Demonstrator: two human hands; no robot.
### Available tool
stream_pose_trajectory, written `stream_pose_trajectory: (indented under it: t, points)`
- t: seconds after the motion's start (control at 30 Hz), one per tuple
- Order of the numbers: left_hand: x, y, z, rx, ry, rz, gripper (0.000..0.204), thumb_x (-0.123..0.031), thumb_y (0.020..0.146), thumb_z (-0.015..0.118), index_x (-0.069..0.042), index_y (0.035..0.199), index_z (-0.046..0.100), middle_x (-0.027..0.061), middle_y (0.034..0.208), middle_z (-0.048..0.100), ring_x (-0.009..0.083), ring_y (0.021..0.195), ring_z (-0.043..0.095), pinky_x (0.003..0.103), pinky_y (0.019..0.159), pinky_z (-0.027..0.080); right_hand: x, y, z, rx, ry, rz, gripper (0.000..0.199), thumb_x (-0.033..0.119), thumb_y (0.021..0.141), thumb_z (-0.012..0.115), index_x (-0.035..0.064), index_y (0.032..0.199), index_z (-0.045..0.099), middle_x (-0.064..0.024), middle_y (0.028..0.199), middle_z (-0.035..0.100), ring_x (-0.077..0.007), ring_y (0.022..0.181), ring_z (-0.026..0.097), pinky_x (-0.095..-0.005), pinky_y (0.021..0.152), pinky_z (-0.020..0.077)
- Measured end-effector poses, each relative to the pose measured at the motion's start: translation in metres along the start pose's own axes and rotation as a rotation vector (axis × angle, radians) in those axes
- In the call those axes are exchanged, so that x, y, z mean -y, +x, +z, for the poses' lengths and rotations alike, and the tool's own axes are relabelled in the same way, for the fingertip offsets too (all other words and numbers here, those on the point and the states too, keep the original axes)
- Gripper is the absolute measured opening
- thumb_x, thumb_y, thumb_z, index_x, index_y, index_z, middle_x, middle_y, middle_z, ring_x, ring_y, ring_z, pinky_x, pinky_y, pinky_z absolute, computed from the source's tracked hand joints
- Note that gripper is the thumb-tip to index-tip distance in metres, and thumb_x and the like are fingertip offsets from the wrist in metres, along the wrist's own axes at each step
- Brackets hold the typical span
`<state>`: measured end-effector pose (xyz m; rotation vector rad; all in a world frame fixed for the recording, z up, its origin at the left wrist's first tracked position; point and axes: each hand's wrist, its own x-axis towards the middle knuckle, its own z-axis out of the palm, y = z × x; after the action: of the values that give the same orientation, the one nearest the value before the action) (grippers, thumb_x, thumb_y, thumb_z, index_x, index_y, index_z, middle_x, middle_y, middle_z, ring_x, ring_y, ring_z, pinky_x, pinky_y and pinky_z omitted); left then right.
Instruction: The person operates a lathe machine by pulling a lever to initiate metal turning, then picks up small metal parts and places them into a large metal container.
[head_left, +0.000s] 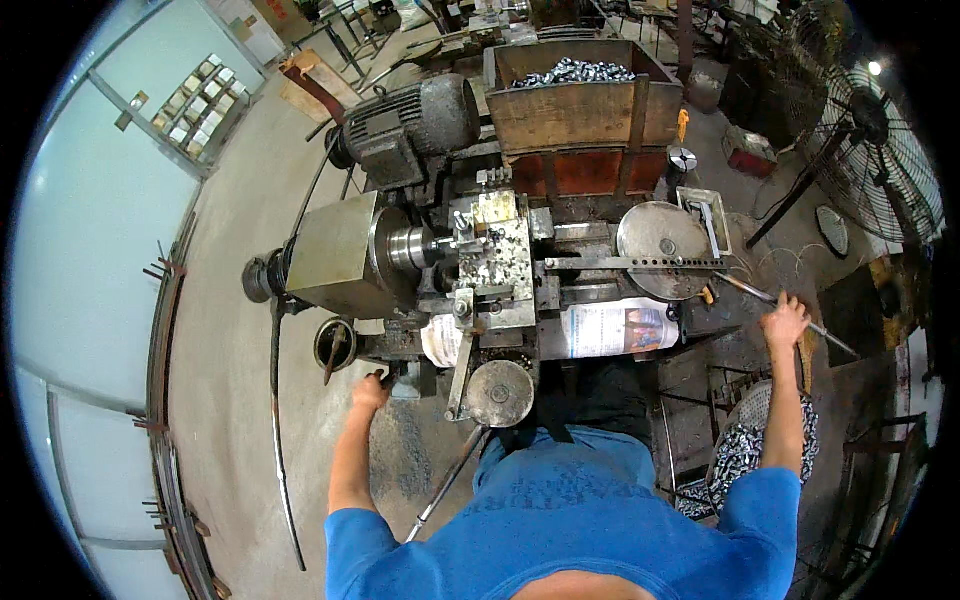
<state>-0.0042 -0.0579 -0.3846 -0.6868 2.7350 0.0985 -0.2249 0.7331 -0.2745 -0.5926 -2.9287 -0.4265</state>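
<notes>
A lathe fills the middle, with its chuck (pixel 408 247) at the left and an oily tool block (pixel 497 262) beside it. My right hand (pixel 786 322) is closed round a long metal lever (pixel 748 288) to the right of the machine. The lever's inner end lies near a flat bar with holes (pixel 640 264) that crosses a round plate (pixel 660 235). My left hand (pixel 370 390) is at the front left edge of the machine, fingers curled in by a small dark part I cannot make out. A round handwheel (pixel 500 393) is between my arms.
Behind the lathe stands a wooden bin (pixel 590 115) of small metal parts, with a motor (pixel 410 125) to its left. A pot with a brush (pixel 335 344) is near my left hand. A basket of metal pieces (pixel 745 450) sits under my right arm. A fan (pixel 865 120) stands far right.
</notes>
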Motion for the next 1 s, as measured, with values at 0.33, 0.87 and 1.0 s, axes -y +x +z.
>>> stream_pose_trajectory:
  t: [0.33, 0.87, 1.0]
  points:
    - [-0.031, 0.000, 0.088, -0.170, -0.306, -0.184, 0.046, -0.048, 0.075, 0.060, -0.005, 0.088, 0.057, 0.0194, 0.085, 0.063, 0.0356, 0.078, 0.062, 0.045, 0.068, 0.049, 0.042, -0.083, -0.027, -0.172, 0.509, -0.246, 0.055, 0.024, 0.056, 0.059, 0.0038, 0.107, 0.058, -0.0157, 0.113, 0.053, -0.0341, 0.107, 0.046, -0.0446, 0.096, 0.0314]
    - [0.042, -0.055, -0.100, -0.313, -0.746, -0.061, 0.037, -0.024, 0.080, 0.062, -0.003, 0.110, 0.057, 0.0165, 0.084, 0.065, 0.0225, 0.069, 0.063, 0.034, 0.065, 0.049, 0.369, -0.120, -0.262, -0.355, 0.894, -1.488, 0.036, 0.024, 0.054, 0.066, 0.0049, 0.084, 0.065, -0.0128, 0.091, 0.059, -0.0301, 0.093, 0.050, -0.0409, 0.087, 0.0382]
    - [0.103, -0.123, -0.178, -0.785, -0.419, -0.354, 0.026, -0.024, 0.083, 0.058, -0.007, 0.102, 0.061, 0.0152, 0.081, 0.066, 0.0261, 0.074, 0.065, 0.037, 0.063, 0.050, 0.441, -0.150, -0.286, -0.207, 0.214, -1.540, 0.035, 0.029, 0.058, 0.065, 0.0059, 0.083, 0.068, -0.0137, 0.098, 0.060, -0.0289, 0.101, 0.050, -0.0463, 0.100, 0.0260]
